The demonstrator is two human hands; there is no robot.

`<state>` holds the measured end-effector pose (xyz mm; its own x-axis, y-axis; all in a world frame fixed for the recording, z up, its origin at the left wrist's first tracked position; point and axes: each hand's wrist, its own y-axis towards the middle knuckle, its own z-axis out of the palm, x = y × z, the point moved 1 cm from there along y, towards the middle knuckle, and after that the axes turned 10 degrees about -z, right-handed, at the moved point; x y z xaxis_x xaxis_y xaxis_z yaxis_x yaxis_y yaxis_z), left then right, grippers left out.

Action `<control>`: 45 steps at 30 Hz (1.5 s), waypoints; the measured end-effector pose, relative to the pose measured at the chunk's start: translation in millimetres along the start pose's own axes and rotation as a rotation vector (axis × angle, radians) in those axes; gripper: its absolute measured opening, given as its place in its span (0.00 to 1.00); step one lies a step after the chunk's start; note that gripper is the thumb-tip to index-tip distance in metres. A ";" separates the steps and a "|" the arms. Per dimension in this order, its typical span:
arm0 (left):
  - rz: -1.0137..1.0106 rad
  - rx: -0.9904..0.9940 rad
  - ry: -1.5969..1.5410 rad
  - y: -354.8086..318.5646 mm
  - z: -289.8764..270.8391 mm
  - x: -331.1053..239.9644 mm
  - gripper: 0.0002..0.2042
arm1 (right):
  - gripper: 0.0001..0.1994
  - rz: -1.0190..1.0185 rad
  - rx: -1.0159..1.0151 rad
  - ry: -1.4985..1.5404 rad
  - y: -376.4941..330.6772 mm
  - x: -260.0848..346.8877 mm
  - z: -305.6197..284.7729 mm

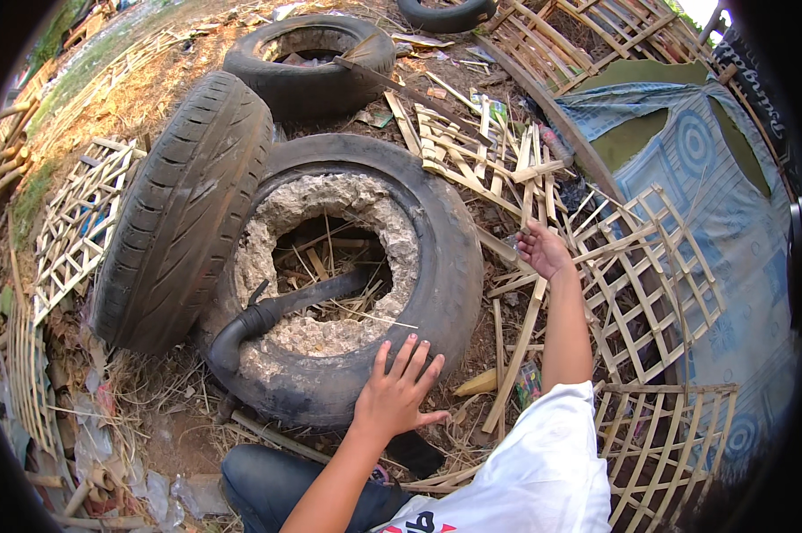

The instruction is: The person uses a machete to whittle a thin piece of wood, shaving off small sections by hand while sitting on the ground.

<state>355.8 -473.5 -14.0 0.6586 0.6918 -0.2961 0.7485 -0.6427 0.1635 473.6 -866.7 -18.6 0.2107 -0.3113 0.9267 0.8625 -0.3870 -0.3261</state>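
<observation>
My left hand (pixel 401 388) lies with fingers spread over the near edge of a large black tyre (pixel 450 240), fingertips against its side. The tyre lies flat, and a rough grey concrete ring (pixel 392 213) lines its hole. Across that hole rests a machete-like blade (pixel 316 293) with a curved black handle (pixel 232 342). To the right, my right hand (pixel 545 251) is raised with curled fingers among pale split-bamboo strips (pixel 512 373). Whether a strip sits in its grip cannot be made out. Bits of bamboo lie inside the tyre's hole.
A second tyre (pixel 183 213) leans upright at the left; another (pixel 365 62) lies behind. Woven bamboo lattices (pixel 654 306) spread at right beside a blue patterned cloth (pixel 738 266). Another lattice (pixel 85 213) lies far left. A long dark strip (pixel 418 98) slants behind the tyre.
</observation>
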 end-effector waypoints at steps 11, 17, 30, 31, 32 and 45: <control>-0.160 -0.386 -0.659 -69.1 -25.9 19.8 0.32 | 0.06 -0.190 0.193 0.254 -297.1 -95.5 147.4; -0.422 -0.692 -0.780 -202.9 -63.3 63.6 0.21 | 0.04 -0.195 0.525 0.198 -409.1 -149.2 216.5; -0.482 -1.065 -0.510 -385.6 -191.1 86.2 0.20 | 0.09 -0.221 1.019 -0.054 -512.2 -168.0 301.7; -0.511 -1.059 -0.502 -389.9 -195.0 86.6 0.20 | 0.09 -0.214 1.053 -0.083 -514.4 -169.0 305.6; -0.507 -1.056 -0.501 -390.0 -198.4 86.6 0.20 | 0.09 -0.238 1.076 -0.105 -515.1 -169.2 309.4; -0.716 -0.873 0.249 -473.1 -274.2 111.6 0.29 | 0.12 -0.282 1.561 -0.562 -490.6 -158.1 347.6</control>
<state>96.3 -1.9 133.6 -0.0141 0.9138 -0.4058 0.6912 0.3022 0.6565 177.2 -325.9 59.9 -0.1892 0.0732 0.9792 0.4260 0.9046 0.0147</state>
